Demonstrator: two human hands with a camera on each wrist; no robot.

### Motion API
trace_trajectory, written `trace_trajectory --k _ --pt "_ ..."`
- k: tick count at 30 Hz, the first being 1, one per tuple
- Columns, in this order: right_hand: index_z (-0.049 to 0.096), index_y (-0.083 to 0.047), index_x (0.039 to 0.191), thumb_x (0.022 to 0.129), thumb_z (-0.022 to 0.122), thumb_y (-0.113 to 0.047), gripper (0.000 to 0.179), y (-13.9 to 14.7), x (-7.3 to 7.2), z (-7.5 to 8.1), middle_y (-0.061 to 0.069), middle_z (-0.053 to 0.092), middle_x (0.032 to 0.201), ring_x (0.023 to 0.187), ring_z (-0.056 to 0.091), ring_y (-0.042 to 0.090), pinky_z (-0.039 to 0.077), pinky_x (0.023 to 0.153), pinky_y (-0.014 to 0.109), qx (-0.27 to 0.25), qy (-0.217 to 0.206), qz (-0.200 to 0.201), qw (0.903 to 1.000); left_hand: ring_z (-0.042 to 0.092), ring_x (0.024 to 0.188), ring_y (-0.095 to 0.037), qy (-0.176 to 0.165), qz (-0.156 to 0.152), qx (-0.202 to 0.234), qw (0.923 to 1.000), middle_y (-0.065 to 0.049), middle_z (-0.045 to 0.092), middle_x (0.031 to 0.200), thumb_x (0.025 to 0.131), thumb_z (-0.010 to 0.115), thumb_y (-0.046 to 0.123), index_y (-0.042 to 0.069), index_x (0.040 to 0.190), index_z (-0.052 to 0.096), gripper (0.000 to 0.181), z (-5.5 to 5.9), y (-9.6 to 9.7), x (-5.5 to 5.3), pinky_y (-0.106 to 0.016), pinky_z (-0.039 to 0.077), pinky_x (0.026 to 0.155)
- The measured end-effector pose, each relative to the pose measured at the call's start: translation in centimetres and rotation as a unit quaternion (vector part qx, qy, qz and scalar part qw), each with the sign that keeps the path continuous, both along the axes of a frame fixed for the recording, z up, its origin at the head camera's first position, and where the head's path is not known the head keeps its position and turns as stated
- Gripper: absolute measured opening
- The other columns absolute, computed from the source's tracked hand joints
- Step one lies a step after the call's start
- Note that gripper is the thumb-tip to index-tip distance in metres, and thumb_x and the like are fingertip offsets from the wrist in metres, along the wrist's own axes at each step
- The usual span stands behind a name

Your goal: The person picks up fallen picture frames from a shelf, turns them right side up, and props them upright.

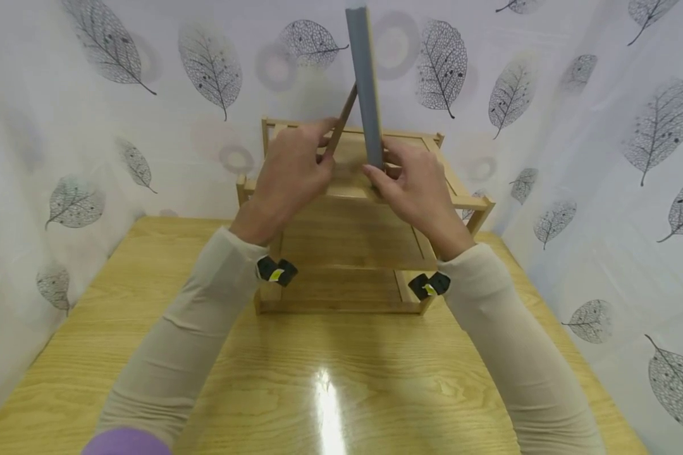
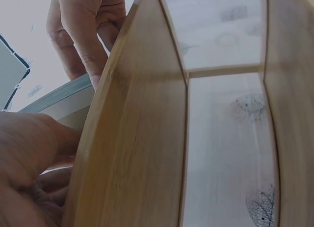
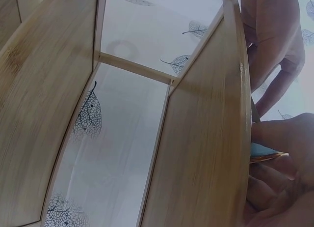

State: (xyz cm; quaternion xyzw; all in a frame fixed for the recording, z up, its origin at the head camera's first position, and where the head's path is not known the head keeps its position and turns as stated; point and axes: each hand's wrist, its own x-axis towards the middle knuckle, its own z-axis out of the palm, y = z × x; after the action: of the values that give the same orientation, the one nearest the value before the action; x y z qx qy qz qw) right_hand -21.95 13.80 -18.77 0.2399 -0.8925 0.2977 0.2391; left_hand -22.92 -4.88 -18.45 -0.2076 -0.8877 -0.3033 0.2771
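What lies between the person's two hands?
The head view shows a thin brown piece and a blue-grey slab between the left hand and the right hand.

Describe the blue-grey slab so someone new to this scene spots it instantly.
On the table stands a tiered wooden rack. Above its top tier, the right hand grips the lower end of the blue-grey slab. Unlike the thin, slanting brown piece in the left hand, it is thicker, nearly upright and blue-grey.
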Motion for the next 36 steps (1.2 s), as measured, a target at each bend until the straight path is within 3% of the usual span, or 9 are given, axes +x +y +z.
trace_trajectory --k 5,11,15,18,23,30,36 --pt "0.062 -0.010 0.120 0.089 0.067 -0.025 0.035 0.0 0.0 0.0 0.008 0.067 0.113 0.093 0.068 0.018 0.056 0.079 0.028 0.002 -0.008 -0.001 1.0000 0.068 0.094 -0.020 0.002 0.006 -0.011 0.9999 -0.011 0.066 0.115 0.091 0.057 0.008 0.007 0.128 0.057 0.037 0.1 -0.1 0.3 -0.030 0.057 0.078" --pt "0.063 -0.010 0.117 0.089 0.067 -0.024 0.032 0.1 0.1 0.1 0.007 0.067 0.113 0.095 0.068 0.017 0.056 0.079 0.026 -0.005 -0.008 0.003 0.9999 0.070 0.086 -0.020 0.033 0.029 -0.019 0.9989 -0.012 0.068 0.110 0.091 0.062 0.016 0.007 0.126 0.060 0.036 0.9 -0.5 1.7 -0.037 0.056 0.079" --pt "0.063 -0.011 0.119 0.089 0.067 -0.025 0.033 0.1 0.2 0.1 0.006 0.067 0.113 0.097 0.067 0.016 0.055 0.079 0.025 -0.007 -0.008 0.003 0.9999 0.070 0.084 -0.016 0.041 0.008 0.010 0.9991 -0.009 0.070 0.106 0.091 0.063 0.019 0.008 0.120 0.064 0.031 1.6 -0.3 2.7 -0.033 0.056 0.078" --pt "0.062 -0.012 0.122 0.089 0.067 -0.024 0.035 0.1 0.1 0.1 0.006 0.067 0.114 0.099 0.066 0.015 0.055 0.079 0.023 -0.010 -0.007 0.009 0.9999 0.070 0.084 -0.012 0.022 -0.029 0.038 0.9986 -0.007 0.070 0.106 0.090 0.064 0.020 0.008 0.118 0.065 0.030 2.0 0.2 3.1 -0.024 0.056 0.075" --pt "0.064 -0.013 0.119 0.089 0.067 -0.024 0.032 0.2 0.0 0.1 0.003 0.067 0.113 0.102 0.064 0.011 0.054 0.080 0.020 -0.018 -0.003 0.024 0.9996 0.068 0.091 -0.011 -0.039 -0.076 0.077 0.9934 -0.010 0.067 0.114 0.089 0.066 0.021 0.004 0.124 0.060 0.039 1.9 1.1 2.9 -0.017 0.054 0.075" --pt "0.068 -0.012 0.115 0.088 0.068 -0.018 0.028 0.3 0.1 0.2 0.003 0.069 0.109 0.099 0.066 0.011 0.055 0.078 0.021 -0.026 0.006 0.029 0.9992 0.067 0.093 -0.008 -0.091 -0.096 0.080 0.9880 -0.004 0.068 0.114 0.090 0.065 0.028 0.008 0.124 0.062 0.039 1.2 2.0 2.0 -0.015 0.052 0.077" --pt "0.069 -0.009 0.113 0.087 0.068 -0.014 0.027 0.3 0.2 0.1 0.003 0.070 0.107 0.099 0.065 0.009 0.055 0.077 0.021 -0.041 0.018 0.032 0.9985 0.068 0.087 -0.005 -0.079 -0.089 0.078 0.9899 0.001 0.071 0.103 0.090 0.065 0.031 0.014 0.112 0.070 0.028 0.9 2.5 1.7 -0.016 0.052 0.075"
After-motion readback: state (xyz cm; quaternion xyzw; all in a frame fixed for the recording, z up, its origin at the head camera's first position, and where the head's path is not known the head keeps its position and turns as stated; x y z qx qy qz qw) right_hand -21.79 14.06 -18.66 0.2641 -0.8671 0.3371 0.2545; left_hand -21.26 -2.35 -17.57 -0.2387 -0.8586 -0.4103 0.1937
